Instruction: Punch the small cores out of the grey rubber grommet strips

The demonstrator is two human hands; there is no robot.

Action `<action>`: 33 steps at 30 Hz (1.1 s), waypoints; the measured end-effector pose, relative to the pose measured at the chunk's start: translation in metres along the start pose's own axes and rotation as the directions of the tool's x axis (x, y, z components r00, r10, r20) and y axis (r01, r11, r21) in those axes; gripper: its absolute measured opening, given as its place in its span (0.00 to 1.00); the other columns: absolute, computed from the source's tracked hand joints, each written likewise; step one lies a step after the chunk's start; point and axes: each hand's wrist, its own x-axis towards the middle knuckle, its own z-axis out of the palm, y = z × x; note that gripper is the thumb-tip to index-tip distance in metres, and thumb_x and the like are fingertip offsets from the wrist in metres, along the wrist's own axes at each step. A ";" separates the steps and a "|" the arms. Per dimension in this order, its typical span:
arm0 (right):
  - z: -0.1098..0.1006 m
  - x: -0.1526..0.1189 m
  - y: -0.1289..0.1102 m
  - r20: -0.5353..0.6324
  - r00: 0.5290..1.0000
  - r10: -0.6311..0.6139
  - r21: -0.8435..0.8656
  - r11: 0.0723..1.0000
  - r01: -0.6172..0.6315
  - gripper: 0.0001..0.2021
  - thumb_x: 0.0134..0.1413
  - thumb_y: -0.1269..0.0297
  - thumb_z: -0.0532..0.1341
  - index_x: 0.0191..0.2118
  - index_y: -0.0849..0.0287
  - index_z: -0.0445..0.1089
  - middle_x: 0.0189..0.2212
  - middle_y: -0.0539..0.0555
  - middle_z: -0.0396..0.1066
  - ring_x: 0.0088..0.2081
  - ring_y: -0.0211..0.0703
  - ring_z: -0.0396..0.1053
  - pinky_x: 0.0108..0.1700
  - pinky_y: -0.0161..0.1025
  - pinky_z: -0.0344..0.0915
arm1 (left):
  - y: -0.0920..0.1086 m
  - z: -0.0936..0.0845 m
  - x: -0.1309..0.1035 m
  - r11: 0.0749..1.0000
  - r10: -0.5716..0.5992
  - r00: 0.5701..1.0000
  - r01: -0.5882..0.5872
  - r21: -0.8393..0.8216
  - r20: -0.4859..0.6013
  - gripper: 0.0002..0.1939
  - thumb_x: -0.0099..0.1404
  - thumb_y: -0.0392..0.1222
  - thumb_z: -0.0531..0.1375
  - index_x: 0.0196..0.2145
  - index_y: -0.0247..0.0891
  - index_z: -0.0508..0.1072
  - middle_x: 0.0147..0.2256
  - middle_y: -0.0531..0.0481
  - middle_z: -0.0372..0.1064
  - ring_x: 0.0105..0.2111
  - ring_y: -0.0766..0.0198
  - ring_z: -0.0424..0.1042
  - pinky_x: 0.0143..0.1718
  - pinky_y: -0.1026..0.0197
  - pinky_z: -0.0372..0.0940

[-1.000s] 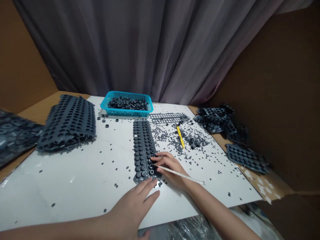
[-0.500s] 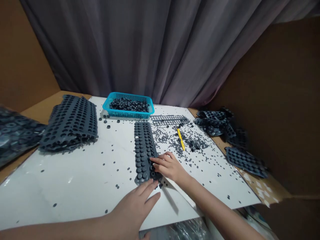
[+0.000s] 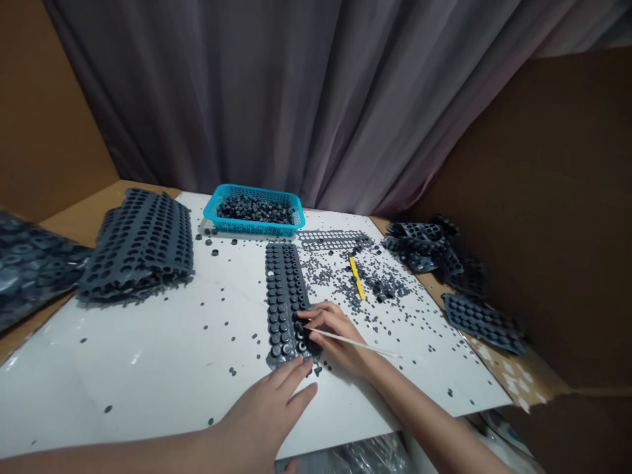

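A dark grey rubber sheet with rows of round raised caps [image 3: 278, 307] lies lengthwise in front of me. My left hand [image 3: 271, 401] rests its outstretched fingertips on the near end of the sheet, thumb apart. Over the sheet's near right part is my right hand [image 3: 338, 336], its fingers closed around a thin white stick [image 3: 353, 342]. One end of the stick is at the caps and the other points right, above the tabletop. The caps under my right fingers are partly hidden.
A blue basket [image 3: 254, 228] full of dark caps stands at the back. Stacked perforated sheets [image 3: 141, 243] lie left, beside a bag of caps [image 3: 37, 266]. To the right are a yellow tool [image 3: 356, 279], a flat perforated strip [image 3: 336, 239], scattered small discs, crumpled sheets [image 3: 422, 240] and another capped sheet [image 3: 484, 322].
The white stick has swung from pointing down toward me to lying across my right hand, pointing right. My right hand has turned slightly, and my left hand stays on the sheet.
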 end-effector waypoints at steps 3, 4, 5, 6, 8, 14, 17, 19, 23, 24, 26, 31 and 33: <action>0.001 -0.003 -0.001 -0.002 1.000 -0.002 0.028 1.000 0.002 0.10 0.62 0.56 0.55 0.37 0.56 0.67 0.46 0.58 0.74 0.48 0.48 0.64 0.49 0.50 0.63 | -0.001 0.002 0.000 1.000 -0.001 1.000 0.001 -0.008 -0.011 0.50 0.42 0.36 0.62 0.64 0.35 0.52 0.66 0.39 0.34 0.64 0.41 0.37 0.61 0.42 0.46; 0.001 -0.003 -0.001 -0.003 1.000 -0.005 0.026 1.000 0.005 0.10 0.62 0.56 0.55 0.37 0.56 0.67 0.46 0.58 0.74 0.48 0.48 0.65 0.49 0.50 0.63 | -0.001 0.003 0.000 1.000 -0.002 1.000 0.002 -0.014 -0.018 0.50 0.42 0.36 0.61 0.64 0.36 0.52 0.66 0.39 0.33 0.64 0.41 0.37 0.61 0.42 0.46; 0.001 -0.004 0.000 -0.005 1.000 -0.009 0.017 1.000 0.009 0.10 0.62 0.56 0.55 0.37 0.56 0.67 0.45 0.58 0.74 0.47 0.48 0.65 0.48 0.50 0.63 | -0.001 0.003 0.000 1.000 -0.003 1.000 0.002 -0.018 -0.022 0.49 0.42 0.36 0.61 0.64 0.37 0.52 0.66 0.40 0.33 0.64 0.41 0.37 0.61 0.42 0.46; 0.001 -0.004 0.002 -0.007 1.000 -0.015 0.001 1.000 0.015 0.10 0.62 0.56 0.55 0.37 0.56 0.67 0.45 0.58 0.74 0.47 0.48 0.65 0.48 0.50 0.63 | -0.001 0.003 0.000 1.000 -0.005 1.000 0.004 -0.019 -0.022 0.49 0.43 0.36 0.60 0.64 0.37 0.52 0.66 0.40 0.33 0.64 0.42 0.36 0.61 0.42 0.46; 0.001 -0.004 0.005 -0.005 0.999 -0.046 -0.063 0.997 0.045 0.09 0.62 0.57 0.55 0.37 0.57 0.67 0.44 0.58 0.75 0.47 0.48 0.65 0.48 0.49 0.63 | 0.002 0.000 0.000 1.000 -0.010 1.000 0.010 -0.014 -0.003 0.48 0.44 0.36 0.59 0.64 0.37 0.52 0.66 0.41 0.32 0.65 0.42 0.35 0.61 0.42 0.46; -0.001 0.001 0.016 0.106 0.959 -0.262 -0.390 0.876 0.283 0.04 0.62 0.65 0.57 0.37 0.57 0.67 0.44 0.55 0.76 0.42 0.45 0.65 0.44 0.45 0.62 | 0.011 -0.018 0.001 0.998 -0.059 0.992 0.059 0.010 0.114 0.45 0.46 0.36 0.58 0.64 0.32 0.53 0.66 0.37 0.33 0.65 0.44 0.34 0.61 0.43 0.45; -0.002 0.004 0.020 0.128 0.950 -0.286 -0.468 0.827 0.312 0.04 0.62 0.67 0.57 0.38 0.57 0.68 0.43 0.55 0.75 0.40 0.43 0.65 0.42 0.43 0.63 | 0.008 -0.014 0.002 0.999 -0.038 0.995 0.038 0.007 0.097 0.48 0.44 0.37 0.60 0.64 0.32 0.52 0.66 0.37 0.32 0.65 0.43 0.35 0.61 0.42 0.45; -0.005 0.007 0.023 0.122 0.949 -0.292 -0.494 0.811 0.313 0.05 0.63 0.67 0.56 0.38 0.57 0.69 0.43 0.55 0.75 0.39 0.44 0.65 0.41 0.43 0.64 | 0.003 -0.006 0.002 1.000 -0.014 0.998 0.015 -0.002 0.055 0.49 0.43 0.37 0.60 0.64 0.33 0.52 0.66 0.38 0.32 0.65 0.42 0.35 0.61 0.41 0.45; -0.011 0.011 0.024 -0.009 0.976 -0.216 -0.414 0.890 0.193 0.07 0.64 0.66 0.53 0.38 0.57 0.68 0.43 0.57 0.75 0.37 0.46 0.65 0.39 0.45 0.65 | -0.004 0.005 0.002 1.000 0.006 1.000 -0.006 0.008 0.001 0.50 0.43 0.37 0.61 0.64 0.34 0.51 0.66 0.38 0.31 0.64 0.40 0.36 0.60 0.40 0.46; -0.012 0.012 0.022 -0.038 0.984 -0.173 -0.357 0.922 0.148 0.07 0.64 0.65 0.53 0.38 0.57 0.68 0.43 0.57 0.75 0.37 0.46 0.65 0.39 0.46 0.65 | -0.004 0.006 0.002 1.000 0.012 1.000 -0.012 0.017 0.005 0.50 0.43 0.38 0.62 0.64 0.34 0.51 0.66 0.38 0.32 0.64 0.40 0.36 0.60 0.40 0.47; -0.012 0.011 0.019 -0.057 0.994 -0.091 -0.236 0.969 0.075 0.07 0.63 0.62 0.54 0.37 0.56 0.67 0.42 0.57 0.75 0.40 0.48 0.66 0.42 0.47 0.65 | -0.005 0.007 0.002 0.999 0.019 1.000 -0.019 0.031 0.006 0.49 0.44 0.39 0.62 0.64 0.33 0.51 0.66 0.37 0.33 0.64 0.40 0.37 0.60 0.41 0.48; -0.002 0.006 0.015 -0.007 1.000 -0.017 -0.107 0.994 0.016 0.11 0.61 0.56 0.56 0.38 0.57 0.69 0.43 0.60 0.74 0.46 0.50 0.67 0.47 0.49 0.63 | -0.006 0.012 0.002 0.999 0.024 0.999 -0.023 0.042 -0.040 0.47 0.46 0.40 0.62 0.64 0.34 0.52 0.66 0.37 0.33 0.64 0.39 0.38 0.59 0.40 0.49; 0.000 0.005 0.016 0.014 1.000 -0.007 -0.119 0.993 0.009 0.10 0.61 0.56 0.56 0.38 0.57 0.69 0.43 0.60 0.74 0.46 0.50 0.67 0.48 0.50 0.63 | -0.006 0.013 0.002 0.998 0.025 0.999 -0.023 0.051 -0.041 0.47 0.46 0.40 0.61 0.64 0.34 0.52 0.66 0.38 0.33 0.64 0.40 0.38 0.59 0.40 0.50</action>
